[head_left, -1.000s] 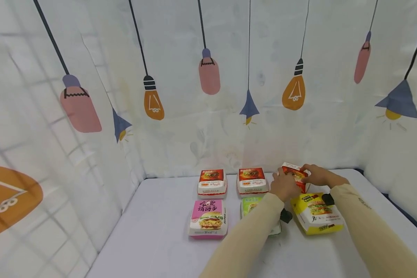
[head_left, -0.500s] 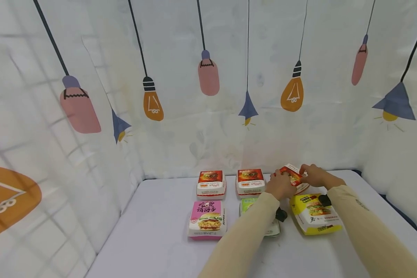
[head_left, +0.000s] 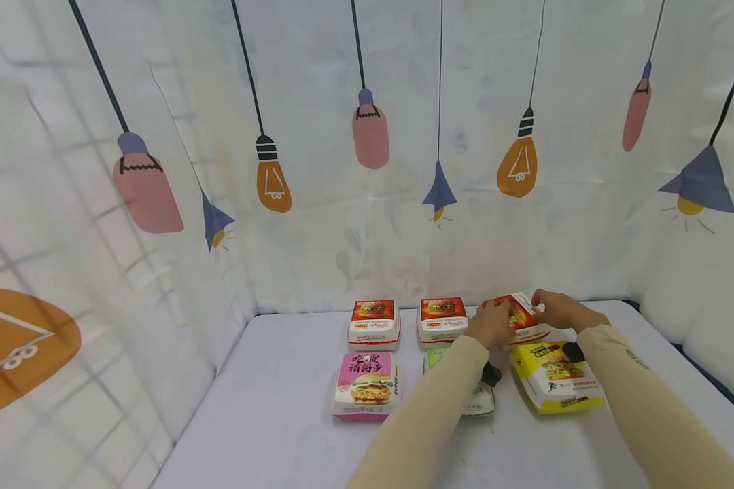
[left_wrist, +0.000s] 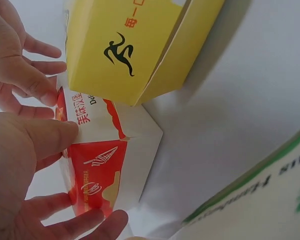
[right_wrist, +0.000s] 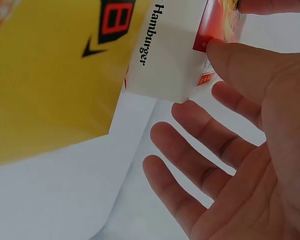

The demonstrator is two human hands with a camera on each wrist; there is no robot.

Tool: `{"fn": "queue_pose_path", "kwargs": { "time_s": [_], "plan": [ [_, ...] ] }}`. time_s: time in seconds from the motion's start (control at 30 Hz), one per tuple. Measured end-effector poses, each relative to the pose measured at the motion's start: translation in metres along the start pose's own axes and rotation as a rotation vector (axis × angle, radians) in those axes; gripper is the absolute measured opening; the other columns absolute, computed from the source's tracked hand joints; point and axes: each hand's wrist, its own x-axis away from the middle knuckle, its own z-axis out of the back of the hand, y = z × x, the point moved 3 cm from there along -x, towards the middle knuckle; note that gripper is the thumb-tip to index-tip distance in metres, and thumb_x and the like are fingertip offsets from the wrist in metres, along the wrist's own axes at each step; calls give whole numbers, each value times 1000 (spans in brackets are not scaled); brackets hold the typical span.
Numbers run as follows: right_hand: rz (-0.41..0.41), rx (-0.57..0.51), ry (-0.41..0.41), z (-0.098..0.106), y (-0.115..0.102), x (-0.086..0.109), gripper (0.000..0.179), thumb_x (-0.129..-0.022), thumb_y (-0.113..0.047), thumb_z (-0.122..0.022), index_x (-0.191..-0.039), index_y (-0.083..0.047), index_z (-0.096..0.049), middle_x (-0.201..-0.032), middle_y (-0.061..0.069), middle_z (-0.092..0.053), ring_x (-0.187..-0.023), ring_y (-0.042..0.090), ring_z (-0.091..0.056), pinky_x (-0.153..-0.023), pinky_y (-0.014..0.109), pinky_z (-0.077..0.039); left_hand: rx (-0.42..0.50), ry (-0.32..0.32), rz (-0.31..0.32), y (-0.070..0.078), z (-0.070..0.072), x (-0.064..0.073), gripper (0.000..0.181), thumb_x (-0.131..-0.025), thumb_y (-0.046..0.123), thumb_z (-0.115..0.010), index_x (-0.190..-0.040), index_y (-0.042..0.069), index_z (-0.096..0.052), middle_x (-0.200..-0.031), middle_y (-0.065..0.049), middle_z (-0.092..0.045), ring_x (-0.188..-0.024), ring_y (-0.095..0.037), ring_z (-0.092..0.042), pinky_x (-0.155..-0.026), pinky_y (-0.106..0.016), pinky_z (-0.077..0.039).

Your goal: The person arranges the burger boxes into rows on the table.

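Note:
A red-and-white hamburger box [head_left: 520,312] stands at the back right of the table, printed side up, behind a yellow hamburger box [head_left: 556,377]. My left hand [head_left: 492,326] grips its left front corner, thumb on the lid edge and fingers along the side, as the left wrist view shows on the box's red side [left_wrist: 92,170]. On the right front corner, my right hand [head_left: 563,311] touches with its thumb. In the right wrist view the other fingers [right_wrist: 205,175] spread out loosely beside the white side of the box [right_wrist: 162,55].
Two matching red-and-white boxes [head_left: 373,324] continue the back row to the left. In front of them sit a pink box [head_left: 367,386] and a green one [head_left: 479,404], partly hidden by my left sleeve. A curtain printed with lamps [head_left: 318,258] hangs behind the table [head_left: 269,407].
The tilted red-and-white box has come down and turned, so its front now faces me more squarely. Both hands moved with it slightly; the right fingers look looser. The other boxes stayed put.

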Motion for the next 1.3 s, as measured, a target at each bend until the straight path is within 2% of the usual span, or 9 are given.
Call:
{"fn": "queue_pose_path", "kwargs": {
  "time_s": [0.13,0.3,0.47,0.63,0.8,0.97,1.13,1.3],
  "plan": [
    [6,7,4,0,0,-1,43,-98,-14,-63,-132,5,-47,-129,35,-56,-103,40,-57,-93,59,-50,3,-4,-11,-1,-1,-2,56,-91,33,-76,-143,36,-55,-153,9,-47,-127,-16,-53,-107,-40,-49],
    [22,50,17,-1,-2,-1,48,-98,-12,-63,-138,7,-46,-132,40,-50,-110,48,-56,-97,63,-49,-3,-29,2,-1,-4,-4,55,-93,34,-73,-145,39,-53,-156,9,-43,-129,-17,-52,-107,-41,-49],
    [19,61,39,-2,-2,-2,55,-96,-12,-66,-144,5,-44,-141,41,-40,-121,57,-48,-103,71,-42,-13,-26,16,1,-5,-4,55,-94,33,-73,-144,41,-53,-153,11,-45,-125,-17,-52,-105,-40,-51],
    [75,14,61,-4,1,-5,59,-94,-9,-64,-147,3,-42,-149,39,-34,-127,61,-37,-103,76,-36,-67,-3,-14,3,-2,0,56,-93,32,-74,-145,41,-54,-154,11,-45,-127,-17,-52,-102,-40,-53],
    [114,-22,34,-6,5,-7,62,-93,-8,-59,-150,3,-38,-153,39,-30,-132,66,-30,-103,78,-33,-114,15,-33,5,1,3,57,-90,33,-77,-143,40,-56,-150,12,-49,-124,-17,-54,-97,-38,-55],
    [94,-35,-31,-6,4,-6,66,-92,-11,-54,-154,3,-34,-156,39,-26,-138,69,-22,-105,80,-27,-153,30,-49,6,3,6,51,-91,34,-76,-139,39,-60,-145,12,-54,-119,-14,-56,-95,-35,-55],
    [72,-37,-42,-6,4,-8,68,-90,-12,-56,-153,3,-35,-156,39,-25,-138,69,-19,-106,82,-24,-158,53,-47,7,5,8,44,-91,33,-76,-134,36,-64,-136,9,-57,-108,-13,-57,-89,-32,-56],
    [71,-72,-47,-5,5,-10,71,-87,-10,-60,-151,7,-35,-155,41,-23,-138,65,-25,-109,78,-28,-162,98,-52,12,6,9,35,-89,34,-77,-124,31,-71,-127,6,-56,-100,-15,-57,-78,-30,-56]
  ]
}}
